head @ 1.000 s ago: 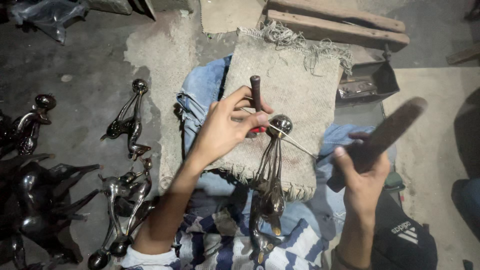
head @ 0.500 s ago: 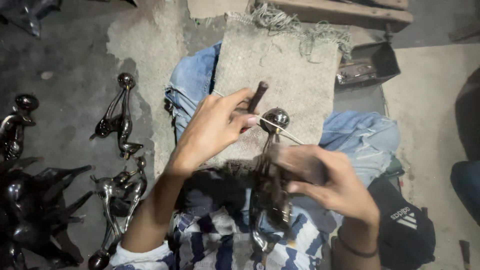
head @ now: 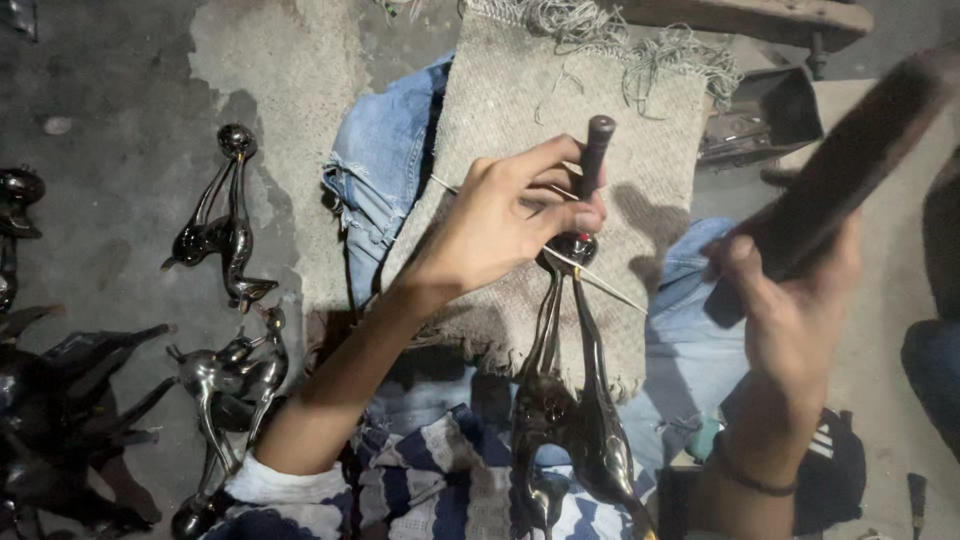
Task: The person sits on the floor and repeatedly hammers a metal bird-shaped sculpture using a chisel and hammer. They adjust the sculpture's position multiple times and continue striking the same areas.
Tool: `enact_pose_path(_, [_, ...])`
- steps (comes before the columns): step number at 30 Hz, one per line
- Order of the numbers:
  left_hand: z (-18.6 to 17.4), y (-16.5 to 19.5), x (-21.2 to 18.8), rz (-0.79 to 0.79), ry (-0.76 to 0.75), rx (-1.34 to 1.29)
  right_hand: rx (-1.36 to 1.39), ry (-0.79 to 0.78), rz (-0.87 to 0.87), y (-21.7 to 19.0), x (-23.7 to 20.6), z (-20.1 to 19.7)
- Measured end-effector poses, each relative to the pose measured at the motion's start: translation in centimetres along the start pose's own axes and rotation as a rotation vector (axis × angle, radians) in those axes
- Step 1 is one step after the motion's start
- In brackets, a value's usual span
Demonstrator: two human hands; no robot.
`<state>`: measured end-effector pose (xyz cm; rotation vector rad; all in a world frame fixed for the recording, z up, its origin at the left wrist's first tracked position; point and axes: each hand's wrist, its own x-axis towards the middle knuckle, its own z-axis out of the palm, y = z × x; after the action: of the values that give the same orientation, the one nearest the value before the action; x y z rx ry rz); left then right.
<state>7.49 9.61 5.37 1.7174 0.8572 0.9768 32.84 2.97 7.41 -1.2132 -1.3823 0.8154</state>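
Note:
My left hand (head: 505, 220) pinches a short dark punch tool (head: 596, 150) upright against the round top of a shiny dark metal figurine (head: 570, 400). The figurine has two long thin necks and lies on a coarse woven mat (head: 520, 110) over my lap. A thin metal rod (head: 600, 285) crosses under the tool tip. My right hand (head: 790, 320) is raised at the right, gripping a dark wooden block (head: 860, 170) that points up and right, blurred.
Several similar dark metal bird figurines (head: 225, 230) lie on the concrete floor at the left. Blue denim cloth (head: 385, 160) sits under the mat. A dark metal box (head: 765, 115) and a wooden plank (head: 740, 15) lie at the top right.
My right hand has swung the wooden block down near the figurine and then lifted it up to the right again. My left hand has kept the punch tool on the figurine's top.

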Motion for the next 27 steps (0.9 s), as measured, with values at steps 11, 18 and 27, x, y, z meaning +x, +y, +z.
enact_pose_path(11, [1.0,-0.7,0.4,0.052,-0.058,0.036,-0.245,-0.087,-0.199,-0.8,5.7,-2.7])
enact_pose_path(18, [1.2,-0.9,0.4,0.130,-0.055,0.149,-0.605,-0.421,-0.354,-2.9,5.9,-2.9])
enact_pose_path(27, [1.1,-0.8,0.6,0.148,-0.096,0.184,-0.349,-0.249,-0.206,-2.7,6.0,-2.8])
